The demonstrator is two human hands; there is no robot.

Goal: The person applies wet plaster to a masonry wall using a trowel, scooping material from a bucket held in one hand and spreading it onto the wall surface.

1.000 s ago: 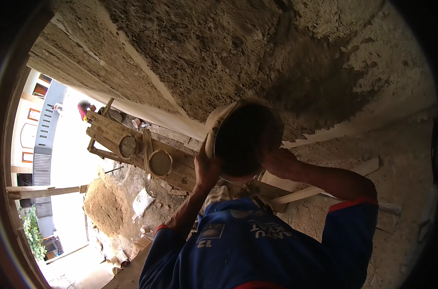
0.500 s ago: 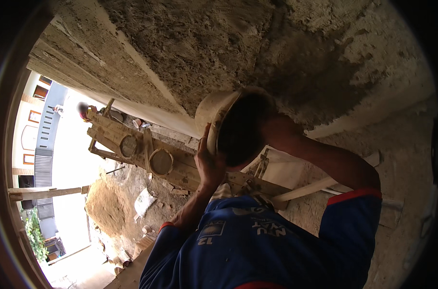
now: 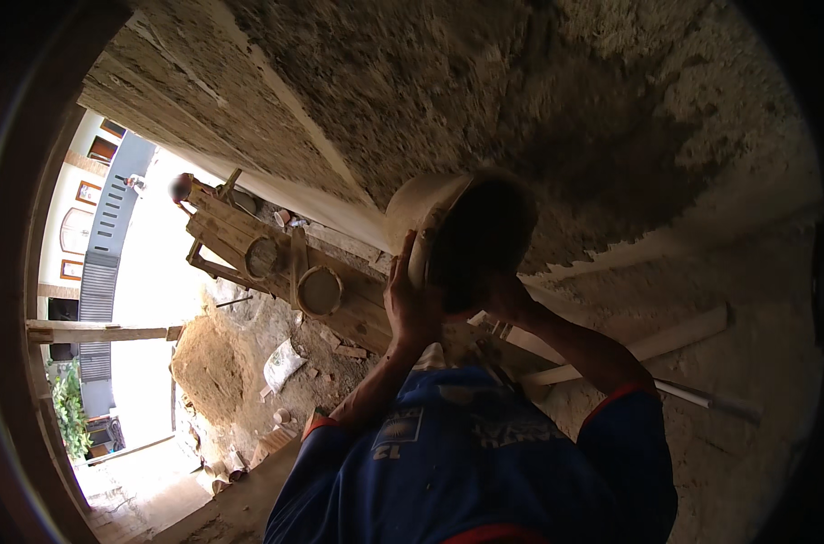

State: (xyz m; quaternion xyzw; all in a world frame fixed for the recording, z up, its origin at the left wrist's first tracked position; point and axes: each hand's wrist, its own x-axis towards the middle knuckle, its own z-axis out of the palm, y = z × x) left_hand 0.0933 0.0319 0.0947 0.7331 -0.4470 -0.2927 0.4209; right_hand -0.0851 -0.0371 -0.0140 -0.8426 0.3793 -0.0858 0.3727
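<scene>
A mortar-stained bucket (image 3: 416, 207) is tilted on its side against the rough wall, its dark mouth turned to the right. My left hand (image 3: 412, 306) holds it at the near side of the rim, fingers stretched up along the outside. At the lower part of the mouth is my right hand (image 3: 503, 296), its fingers lost in the dark inside the bucket. What the bucket contains is too dark to make out. Beyond it the wall (image 3: 593, 136) carries rough plaster with a darker, wet-looking patch.
A plank scaffold (image 3: 358, 313) runs below me toward the far left, with two round mortar-crusted containers (image 3: 320, 291) on it. A person (image 3: 182, 188) is at its far end. Down on the ground lie a sand heap (image 3: 208, 363) and a white sack (image 3: 283, 365). A wooden beam (image 3: 634, 349) slants at right.
My right hand has drawn down and left from the bucket's right side to the lower part of its mouth. The left hand keeps its hold, and the whole view has shifted slightly.
</scene>
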